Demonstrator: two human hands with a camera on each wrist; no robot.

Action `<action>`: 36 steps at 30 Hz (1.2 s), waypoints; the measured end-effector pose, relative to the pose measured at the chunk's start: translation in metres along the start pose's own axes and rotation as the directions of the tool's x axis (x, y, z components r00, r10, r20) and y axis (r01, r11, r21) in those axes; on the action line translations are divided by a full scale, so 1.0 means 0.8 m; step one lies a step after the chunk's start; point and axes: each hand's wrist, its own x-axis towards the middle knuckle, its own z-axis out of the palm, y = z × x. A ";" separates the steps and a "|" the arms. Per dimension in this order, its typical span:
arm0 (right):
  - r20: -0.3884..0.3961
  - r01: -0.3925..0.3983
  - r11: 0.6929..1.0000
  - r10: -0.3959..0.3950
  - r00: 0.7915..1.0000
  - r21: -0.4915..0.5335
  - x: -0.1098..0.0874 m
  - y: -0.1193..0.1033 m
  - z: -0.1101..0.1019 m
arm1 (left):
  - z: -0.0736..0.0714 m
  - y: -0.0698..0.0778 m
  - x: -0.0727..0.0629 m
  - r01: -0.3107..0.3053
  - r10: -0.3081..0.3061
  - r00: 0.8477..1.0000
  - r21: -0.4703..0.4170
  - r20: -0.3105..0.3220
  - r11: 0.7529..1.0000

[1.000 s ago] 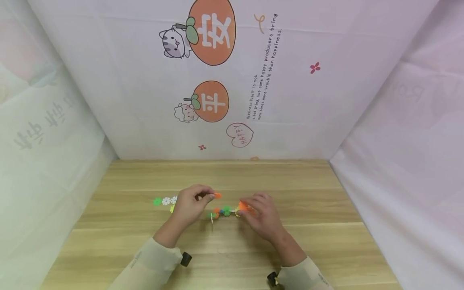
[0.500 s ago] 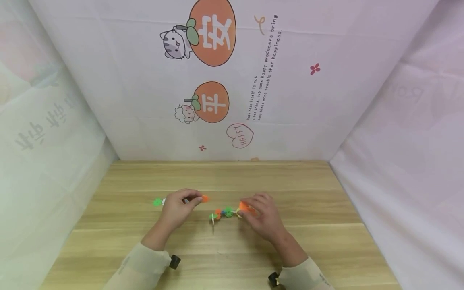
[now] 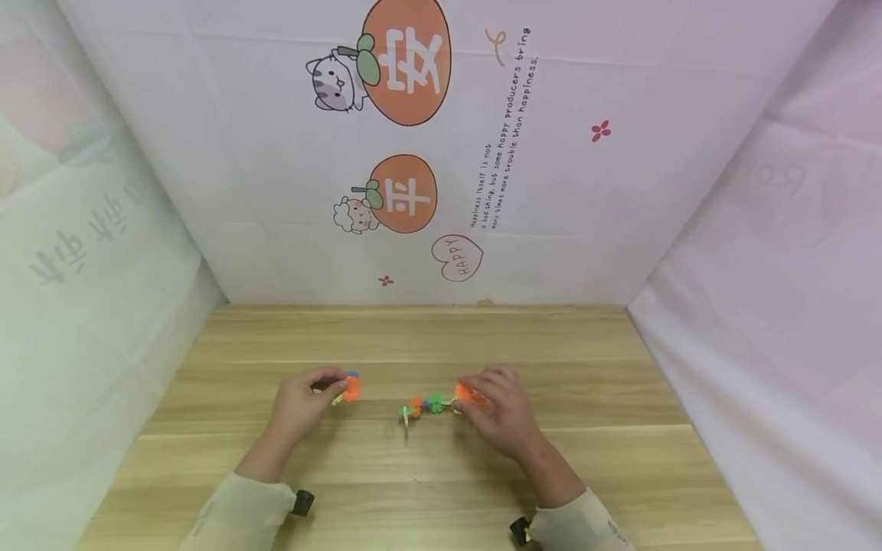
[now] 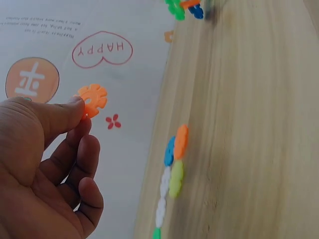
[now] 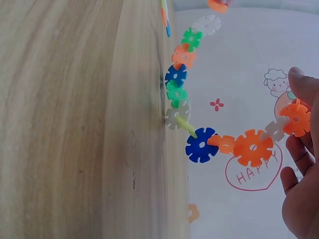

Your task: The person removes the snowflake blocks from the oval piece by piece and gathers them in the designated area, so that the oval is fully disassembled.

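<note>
Between thumb and forefinger, my left hand (image 3: pixel 300 398) pinches a single orange snowflake disc (image 4: pixel 92 101), notched round its rim. My right hand (image 3: pixel 501 405) holds one end of a chain of linked snowflake discs (image 5: pixel 202 145) by an orange disc (image 5: pixel 296 119). From there the chain hangs in a curve through grey, orange, dark blue, yellow, green and white discs. In the head view the chain's free end, with a green disc (image 3: pixel 436 403) along it, reaches left toward the left hand. The right fingers hide part of the held end.
On the wooden table (image 3: pixel 441 467), below the left hand, lie loose discs: an orange one (image 4: pixel 182 142), a blue one (image 4: pixel 170 151), a yellow one (image 4: pixel 176 178), two white and one green. White printed cloth (image 3: pixel 551 191) walls the back and both sides.
My left hand has moved left, away from the chain, carrying the orange disc over the loose discs. The right hand and the chain have stayed almost in place.
</note>
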 end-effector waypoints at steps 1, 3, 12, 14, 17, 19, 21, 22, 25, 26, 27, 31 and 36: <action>0.000 0.000 1.000 0.000 1.000 0.001 0.000 0.000 0.000 | -0.002 -0.003 -0.001 0.000 0.000 1.000 0.003 -0.006 1.000; -0.001 0.001 1.000 -0.001 1.000 0.003 -0.001 0.000 0.000 | -0.007 -0.009 -0.003 -0.001 0.001 1.000 0.014 -0.017 1.000; -0.001 0.004 1.000 -0.004 1.000 0.003 0.000 0.000 -0.001 | -0.024 -0.039 -0.007 0.105 -0.102 0.994 0.091 -0.031 0.990; -0.001 0.007 1.000 -0.007 1.000 -0.002 0.001 0.000 -0.001 | -0.027 -0.044 -0.006 0.117 -0.115 0.993 0.096 -0.032 0.988; -0.003 0.006 1.000 -0.007 1.000 -0.010 0.002 0.001 -0.002 | -0.029 -0.051 -0.005 0.123 -0.121 0.992 0.122 -0.030 0.985; -0.005 0.008 1.000 -0.009 1.000 -0.012 0.003 0.001 -0.002 | -0.030 -0.056 -0.004 0.130 -0.128 0.991 0.150 -0.027 0.980; -0.005 0.009 1.000 -0.009 1.000 -0.010 0.003 0.000 -0.002 | -0.030 -0.061 -0.004 0.140 -0.139 0.990 0.176 -0.020 0.974; -0.006 0.010 1.000 -0.011 1.000 -0.009 0.004 0.000 -0.002 | -0.031 -0.063 -0.003 0.146 -0.145 0.989 0.186 -0.018 0.972; -0.009 0.013 1.000 -0.013 1.000 -0.001 0.004 0.001 -0.002 | -0.032 -0.067 -0.002 0.159 -0.159 0.987 0.200 -0.017 0.967; -0.011 0.014 1.000 -0.014 1.000 0.001 0.004 0.001 -0.002 | -0.033 -0.068 -0.002 0.161 -0.160 0.987 0.204 -0.018 0.966; -0.013 0.015 1.000 -0.015 1.000 0.002 0.004 0.002 -0.002 | -0.033 -0.068 -0.002 0.162 -0.161 0.987 0.207 -0.020 0.965; -0.017 0.023 1.000 -0.023 1.000 0.003 0.004 0.002 -0.002 | -0.034 -0.071 -0.002 0.181 -0.179 0.983 0.216 -0.025 0.960; -0.015 0.027 1.000 -0.027 1.000 0.006 0.002 0.002 -0.001 | -0.034 -0.075 -0.003 0.213 -0.213 0.977 0.225 -0.021 0.951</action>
